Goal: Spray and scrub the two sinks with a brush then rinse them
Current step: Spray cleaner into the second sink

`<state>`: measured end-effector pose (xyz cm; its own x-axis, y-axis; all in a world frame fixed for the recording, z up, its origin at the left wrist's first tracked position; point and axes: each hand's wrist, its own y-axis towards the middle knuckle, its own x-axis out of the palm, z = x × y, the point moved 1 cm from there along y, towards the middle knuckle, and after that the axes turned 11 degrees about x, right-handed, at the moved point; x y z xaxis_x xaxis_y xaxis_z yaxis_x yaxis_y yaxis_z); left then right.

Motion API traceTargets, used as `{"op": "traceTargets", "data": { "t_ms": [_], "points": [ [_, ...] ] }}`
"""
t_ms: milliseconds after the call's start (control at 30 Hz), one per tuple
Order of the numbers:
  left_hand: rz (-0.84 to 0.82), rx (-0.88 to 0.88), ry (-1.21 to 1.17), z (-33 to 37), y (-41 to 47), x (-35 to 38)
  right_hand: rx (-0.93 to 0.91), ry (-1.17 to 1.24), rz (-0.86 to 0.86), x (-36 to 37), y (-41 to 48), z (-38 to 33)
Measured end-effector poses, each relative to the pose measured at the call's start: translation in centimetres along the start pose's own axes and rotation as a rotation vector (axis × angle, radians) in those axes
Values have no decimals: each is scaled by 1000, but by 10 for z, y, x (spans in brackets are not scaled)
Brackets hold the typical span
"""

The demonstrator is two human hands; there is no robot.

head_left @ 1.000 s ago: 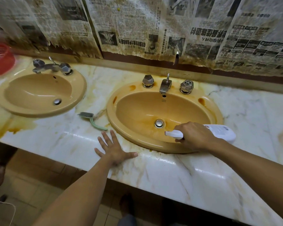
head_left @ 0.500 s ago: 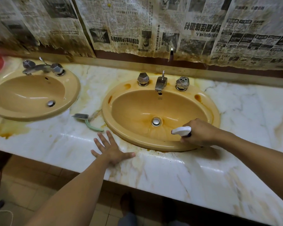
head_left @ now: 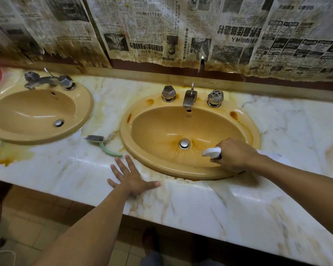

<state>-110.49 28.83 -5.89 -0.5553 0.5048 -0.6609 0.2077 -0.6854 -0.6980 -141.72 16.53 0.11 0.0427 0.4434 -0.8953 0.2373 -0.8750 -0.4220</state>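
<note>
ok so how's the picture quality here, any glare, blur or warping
Head view: dim warm light, glare streaks on the counter and in the right sink and left sink. Head view: the wide lens bows the counter's edge, and the newspapers smear at top left. Head view: the right hand gripping the spray bottle throws a soft shadow on the counter.

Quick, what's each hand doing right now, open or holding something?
Left hand: open, fingers spread, flat on the counter.
Right hand: holding the spray bottle over the right sink.
</note>
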Motion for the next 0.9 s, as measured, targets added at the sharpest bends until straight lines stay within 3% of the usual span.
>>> {"op": "traceTargets", "data": {
  "t_ms": [167,500,700,767,900],
  "points": [
    [1,-2,-2,-1,2,1,166,-22,142,0,-3,40],
    [-12,1,-1,1,1,0,387,269,141,-7,-13,70],
    [-11,-5,7,2,0,-1,439,310,335,7,-18,64],
    [-9,-12,13,3,-1,-1,454,335,279,7,-19,64],
    [-11,-11,15,3,-1,-1,463,338,-21,8,-18,68]
  ]
}}
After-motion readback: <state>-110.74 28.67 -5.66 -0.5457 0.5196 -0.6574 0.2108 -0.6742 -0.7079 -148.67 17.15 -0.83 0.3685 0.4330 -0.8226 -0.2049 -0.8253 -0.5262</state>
